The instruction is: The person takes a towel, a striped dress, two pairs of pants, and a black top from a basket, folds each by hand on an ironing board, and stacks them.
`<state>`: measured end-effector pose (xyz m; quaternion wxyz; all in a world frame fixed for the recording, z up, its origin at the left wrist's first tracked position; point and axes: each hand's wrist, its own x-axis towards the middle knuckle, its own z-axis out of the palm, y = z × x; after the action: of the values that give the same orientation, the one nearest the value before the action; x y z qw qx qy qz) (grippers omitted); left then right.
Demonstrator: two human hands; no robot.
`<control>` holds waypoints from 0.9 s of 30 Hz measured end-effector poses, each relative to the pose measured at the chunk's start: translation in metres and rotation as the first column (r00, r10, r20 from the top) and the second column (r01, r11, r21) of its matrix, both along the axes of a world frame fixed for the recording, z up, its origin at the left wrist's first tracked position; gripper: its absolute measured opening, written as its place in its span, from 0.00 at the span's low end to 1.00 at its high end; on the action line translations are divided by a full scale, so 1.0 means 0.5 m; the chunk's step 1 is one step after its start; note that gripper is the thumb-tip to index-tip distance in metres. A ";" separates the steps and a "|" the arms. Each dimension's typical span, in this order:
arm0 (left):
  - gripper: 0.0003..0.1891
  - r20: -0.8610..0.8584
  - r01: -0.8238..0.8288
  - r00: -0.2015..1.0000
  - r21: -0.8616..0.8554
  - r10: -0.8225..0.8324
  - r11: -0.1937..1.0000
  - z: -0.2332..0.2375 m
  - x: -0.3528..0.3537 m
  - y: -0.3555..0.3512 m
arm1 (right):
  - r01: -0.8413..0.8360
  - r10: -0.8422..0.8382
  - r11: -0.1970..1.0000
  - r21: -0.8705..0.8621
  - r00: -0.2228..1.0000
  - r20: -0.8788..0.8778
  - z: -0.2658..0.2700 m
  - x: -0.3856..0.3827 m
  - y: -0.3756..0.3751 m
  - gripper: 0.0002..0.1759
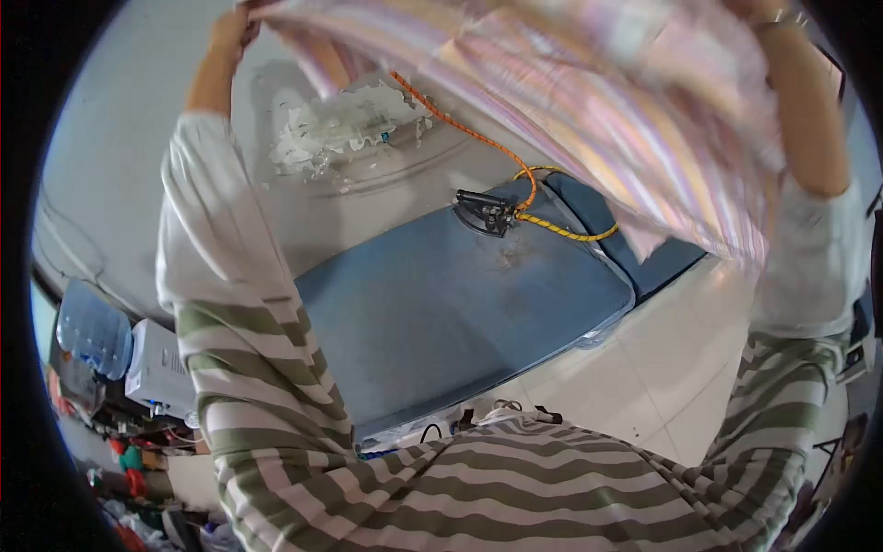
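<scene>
A large cloth [589, 110] with pink, orange and purple stripes is held up in the air, blurred by motion. Its upper left corner is pinched in my left hand [232, 33], raised high with the fingers closed. My right hand [752, 8] is up at the top right edge, partly cut off, and the cloth hangs from it; its fingers are mostly hidden. Below the cloth stands a blue padded ironing table [441, 304]. On its far side rests a dark iron [485, 212], with an orange cord [469, 132] and a yellow cord [566, 232] running from it.
Behind the table is a grey wall [313, 216] with peeling paint [340, 133]. A blue water bottle [94, 328] and a white dispenser [161, 363] stand at the left, above mixed clutter [138, 478]. Pale floor tiles [635, 368] show at the right.
</scene>
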<state>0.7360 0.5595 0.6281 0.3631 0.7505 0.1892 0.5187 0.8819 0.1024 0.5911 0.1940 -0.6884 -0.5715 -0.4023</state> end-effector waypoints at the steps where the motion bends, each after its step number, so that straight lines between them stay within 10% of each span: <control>1: 0.18 -0.012 0.069 0.997 -0.040 -0.070 0.997 -0.063 -0.036 0.024 | -0.073 0.081 0.997 0.037 0.937 -0.340 -0.057 -0.055 0.030 0.18; 2: 0.19 -0.022 0.133 0.990 -0.095 -0.136 0.986 -0.135 -0.071 0.050 | -0.258 0.238 0.964 0.064 0.734 -0.636 -0.130 -0.120 0.048 0.18; 6: 0.22 -0.049 0.264 0.945 -0.472 -0.324 0.841 -0.517 -0.228 0.142 | -0.662 0.604 0.669 0.338 0.220 -0.766 -0.439 -0.235 0.300 0.11; 11: 0.27 0.011 0.110 0.936 -0.959 -0.351 0.261 -1.106 -0.460 0.140 | -0.776 0.231 0.627 0.067 0.103 -0.968 -0.795 -0.453 0.473 0.08; 15: 0.32 0.159 0.117 0.972 -0.966 -0.174 -0.231 -1.363 -0.657 0.002 | -0.811 0.643 0.516 0.273 0.156 -0.750 -1.069 -0.500 0.426 0.22; 17: 0.34 0.165 0.126 0.979 -0.952 -0.121 -0.280 -1.402 -0.711 -0.044 | -0.881 0.017 0.458 -0.120 0.144 -0.989 -1.127 -0.409 0.354 0.18; 20: 0.41 0.070 0.040 0.991 -0.970 -0.118 -0.239 -1.427 -0.726 -0.091 | -0.370 -0.361 0.873 -0.318 -0.049 -0.931 -1.222 -0.237 0.191 0.11; 21: 0.41 -0.111 -0.148 0.968 -0.976 -0.224 -0.157 -1.458 -0.744 -0.104 | -0.152 -0.095 0.980 -0.126 0.202 -0.975 -1.293 -0.164 0.120 0.11; 22: 0.42 -0.292 -0.323 0.905 -0.945 -0.309 -0.055 -1.491 -0.761 -0.125 | 0.050 -0.208 0.975 -0.217 0.548 -0.810 -1.354 -0.080 0.035 0.12; 24: 0.39 -0.560 -0.550 0.740 -0.823 -0.374 0.144 -1.481 -0.762 -0.182 | 0.517 -0.323 0.777 -0.358 -0.161 -0.933 -1.492 0.090 -0.136 0.11; 25: 0.37 -0.647 -0.610 0.666 -0.759 -0.372 0.228 -1.402 -0.723 -0.239 | 0.656 0.098 0.691 -0.305 -0.502 -0.859 -1.442 0.123 -0.179 0.18; 27: 0.30 -0.622 -0.569 0.740 -0.782 -0.256 0.255 -1.388 -0.738 -0.272 | 0.718 0.319 0.509 -0.474 -0.669 -0.671 -1.385 0.199 -0.217 0.29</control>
<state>0.3672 0.4235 -0.0660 0.5879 0.4753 0.6534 0.0385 0.9814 -0.0059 -0.1013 0.5850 -0.6713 0.4024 0.2128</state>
